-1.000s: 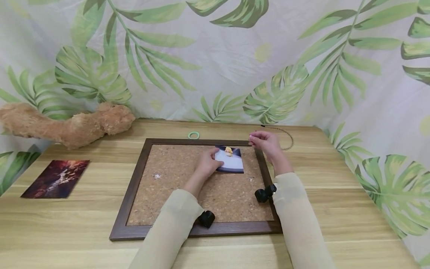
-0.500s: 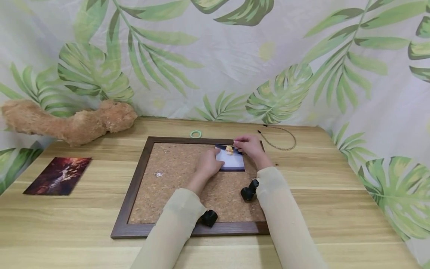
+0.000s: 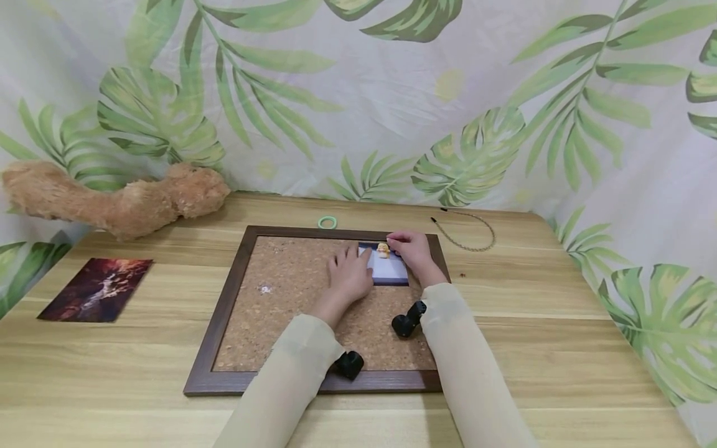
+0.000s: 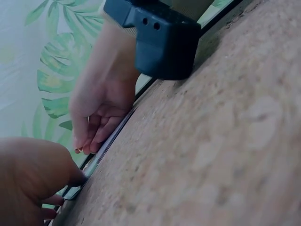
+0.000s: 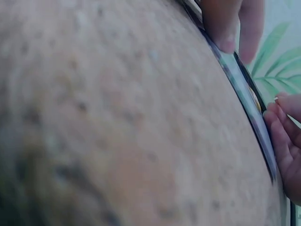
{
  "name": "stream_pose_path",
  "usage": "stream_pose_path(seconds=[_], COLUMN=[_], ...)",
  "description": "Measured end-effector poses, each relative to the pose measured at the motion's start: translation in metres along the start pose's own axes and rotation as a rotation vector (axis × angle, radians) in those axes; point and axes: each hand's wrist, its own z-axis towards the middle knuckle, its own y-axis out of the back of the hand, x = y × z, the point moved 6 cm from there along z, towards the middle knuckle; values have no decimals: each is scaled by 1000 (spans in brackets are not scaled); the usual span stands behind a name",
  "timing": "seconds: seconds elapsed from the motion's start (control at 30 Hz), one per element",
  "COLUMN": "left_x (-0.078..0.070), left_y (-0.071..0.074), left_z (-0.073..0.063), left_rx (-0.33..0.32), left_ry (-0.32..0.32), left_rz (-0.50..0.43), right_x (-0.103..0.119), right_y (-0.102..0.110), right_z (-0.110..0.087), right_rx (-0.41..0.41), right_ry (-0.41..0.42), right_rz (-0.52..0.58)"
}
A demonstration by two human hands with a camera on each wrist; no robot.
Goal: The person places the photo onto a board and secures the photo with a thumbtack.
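Observation:
A photo (image 3: 390, 272) with a small yellow figure lies on the upper right of the framed cork board (image 3: 297, 305). My left hand (image 3: 350, 274) rests over the photo's left edge, thumb pressing on it and the other fingers spread on the cork. At the photo's top right, my right hand (image 3: 413, 250) pinches a tiny pin-like thing between thumb and forefinger. A glint of it (image 5: 276, 99) shows at the fingertips in the right wrist view. In the left wrist view the right hand (image 4: 106, 110) is close over the photo, its other fingers curled.
A dark red picture (image 3: 98, 290) lies left of the board. Behind the board are a green ring (image 3: 327, 222) and a chain (image 3: 476, 249). A furry brown roll (image 3: 120, 202) stretches along the back left. One tiny brown speck (image 3: 462, 275) lies right of the frame.
My right hand has come left and down from the frame's upper right corner to the photo's top edge. My left fingers have spread out over the cork, and the photo stays in place.

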Motion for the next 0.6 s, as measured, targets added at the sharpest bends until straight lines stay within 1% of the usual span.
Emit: stream_pose_path(seconds=[0.07,0.13,0.3,0.47,0.6], left_x=[-1,-1,-1,-1,0], left_y=[-2,-3,-3,-6,-8], left_z=[0,-1,-1,-1,0], left_rx=[30,43,41,54,65], left_ry=[-12,-19,-36,-52,-56], left_rz=[-2,-16,-30,-28,-21], right_x=[2,4,4,3,2], right_y=[-2,-4,-7,-10,-11], right_z=[1,0,-1,-1,-1], right_rx=[-4,8,42,45,37], right_ry=[8,10,-10,15,33], right_rz=[-25,-55,-105,-153,-164])
